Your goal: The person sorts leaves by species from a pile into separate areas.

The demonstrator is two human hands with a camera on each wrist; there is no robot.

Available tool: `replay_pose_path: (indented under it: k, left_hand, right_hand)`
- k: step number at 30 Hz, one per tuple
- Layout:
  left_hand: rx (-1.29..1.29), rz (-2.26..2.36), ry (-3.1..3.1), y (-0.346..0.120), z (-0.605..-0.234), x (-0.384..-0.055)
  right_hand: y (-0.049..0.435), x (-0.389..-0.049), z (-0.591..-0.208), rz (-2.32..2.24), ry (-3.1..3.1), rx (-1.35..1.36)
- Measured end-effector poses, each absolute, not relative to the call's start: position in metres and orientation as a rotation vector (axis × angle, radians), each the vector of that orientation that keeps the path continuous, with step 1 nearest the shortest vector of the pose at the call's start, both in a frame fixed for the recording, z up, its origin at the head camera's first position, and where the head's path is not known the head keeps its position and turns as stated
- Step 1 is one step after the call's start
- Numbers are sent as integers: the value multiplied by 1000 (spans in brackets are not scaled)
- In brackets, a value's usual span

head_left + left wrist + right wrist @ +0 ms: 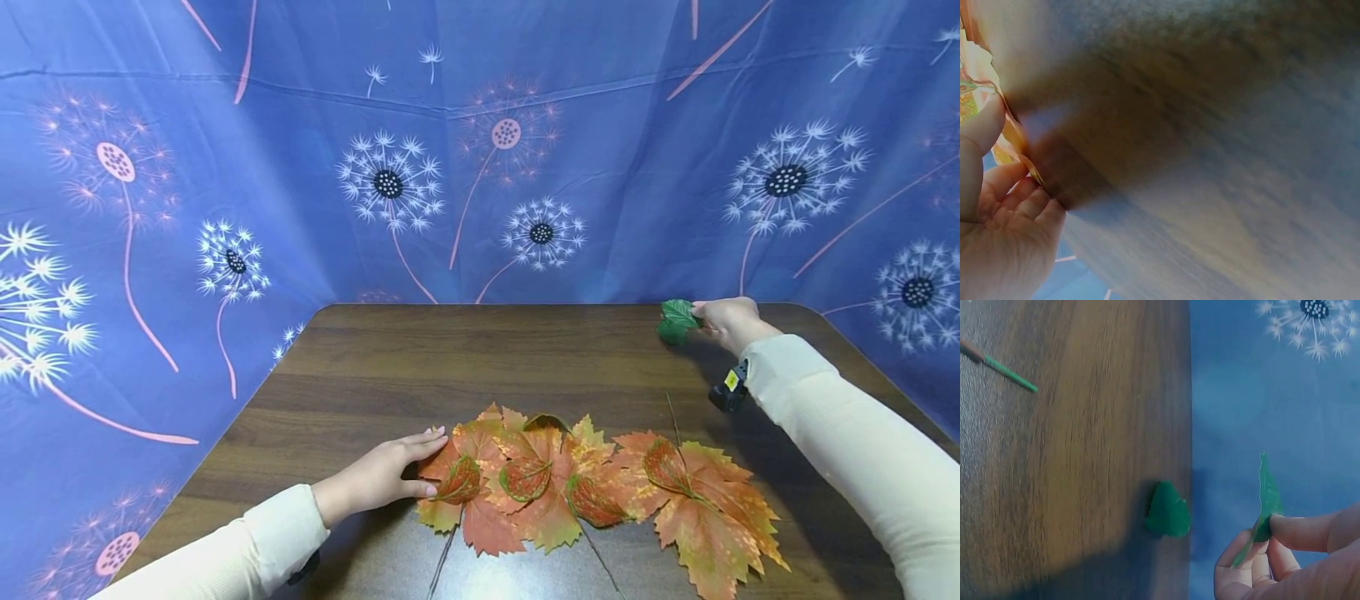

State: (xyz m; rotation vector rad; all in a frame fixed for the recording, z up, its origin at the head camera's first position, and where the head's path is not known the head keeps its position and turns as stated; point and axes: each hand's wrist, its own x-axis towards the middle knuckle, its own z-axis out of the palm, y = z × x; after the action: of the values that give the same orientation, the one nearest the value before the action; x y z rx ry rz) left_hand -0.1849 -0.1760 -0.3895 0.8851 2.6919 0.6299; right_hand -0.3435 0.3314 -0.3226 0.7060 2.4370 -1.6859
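My right hand is out near the far right of the table, pinching a green artificial leaf between thumb and fingers. Another green leaf lies close by at the table's back edge. My left hand rests at the left end of a row of orange and yellow maple leaves, its fingers extended and touching the outermost ones. In the left wrist view, the thumb and fingertips are right at the leaf edge. Smaller red leaves with green rims lie over the maple leaves.
The brown wooden table has a blue dandelion-print cloth hanging behind and beside it. Thin dark stems stick out from the leaf row towards the front; a green-tipped stem points towards the back.
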Motion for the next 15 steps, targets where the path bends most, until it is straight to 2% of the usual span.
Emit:
replay_pose_path:
  k: [15]
  left_hand:
    - [903, 606, 2704, -176, -389, -184]
  right_hand:
    - [350, -352, -334, -1707, 2431, 767]
